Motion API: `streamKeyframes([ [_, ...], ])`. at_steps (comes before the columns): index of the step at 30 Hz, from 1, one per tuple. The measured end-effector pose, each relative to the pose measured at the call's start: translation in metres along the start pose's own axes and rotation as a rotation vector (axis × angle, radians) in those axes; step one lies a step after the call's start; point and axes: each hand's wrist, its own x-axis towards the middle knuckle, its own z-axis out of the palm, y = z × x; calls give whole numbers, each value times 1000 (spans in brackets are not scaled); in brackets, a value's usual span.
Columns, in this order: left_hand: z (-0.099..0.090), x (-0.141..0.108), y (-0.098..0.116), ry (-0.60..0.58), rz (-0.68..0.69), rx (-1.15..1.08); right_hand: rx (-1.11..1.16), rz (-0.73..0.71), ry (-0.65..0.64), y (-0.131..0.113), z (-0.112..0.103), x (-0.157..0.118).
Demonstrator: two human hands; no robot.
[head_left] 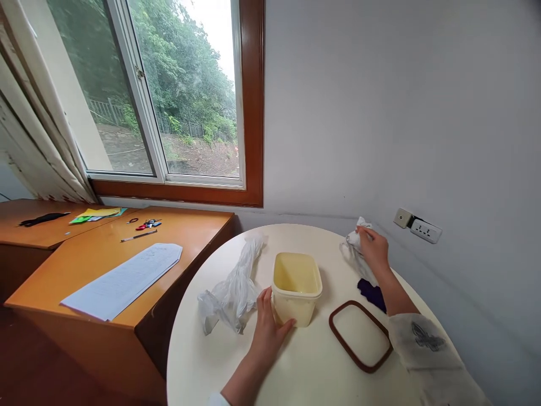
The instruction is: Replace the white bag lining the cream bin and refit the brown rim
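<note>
A pale yellow plastic bin (296,307) stands upright on the round cream table (203,372), its top uncovered. My left hand (268,324) grips it low on the near left side, thumb in front and fingers along the side. At the far right of the table, my right hand (374,248) is closed on crumpled white tissue (355,239); clear plastic wrapping (359,262) lies just below. Close to my right wrist is a dark purple cloth-like piece (372,294), partly hidden by the forearm. A brown rounded rectangular frame (338,332) lies flat to the right of the bin.
Left of the bin lies a crumpled white plastic bag (236,287). A wooden desk (198,231) at the left carries paper sheets (127,279), a pen (138,235) and keys (150,224). The wall with a power socket (426,231) borders the table's far right.
</note>
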Motion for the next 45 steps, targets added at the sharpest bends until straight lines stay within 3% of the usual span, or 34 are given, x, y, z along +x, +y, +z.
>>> streamKeyframes([
  [5,11,4,0,28,9,76,411,-28,54,-23,-49,-12],
  [11,26,17,-2,91,58,169,620,-6,68,-51,-97,-33],
  [15,18,23,7,77,63,201,763,27,-193,-65,-119,-49],
  [19,-14,27,38,99,97,198,835,20,-506,-76,-130,-64],
  [21,-32,32,63,121,115,141,877,-11,-631,-83,-131,-72],
  [22,-41,35,77,75,129,89,899,-26,-682,-87,-130,-75],
  [27,-62,55,144,-315,253,-183,979,-48,-843,-104,-111,-92],
  [30,-60,67,165,-475,302,-235,1012,-48,-945,-109,-96,-100],
  [35,-52,83,164,-490,318,-242,1083,4,-971,-110,-76,-103],
  [40,-44,91,151,-393,405,-194,1047,97,-899,-105,-61,-104],
  [45,-37,101,140,-262,516,-199,1062,117,-977,-103,-56,-101],
])
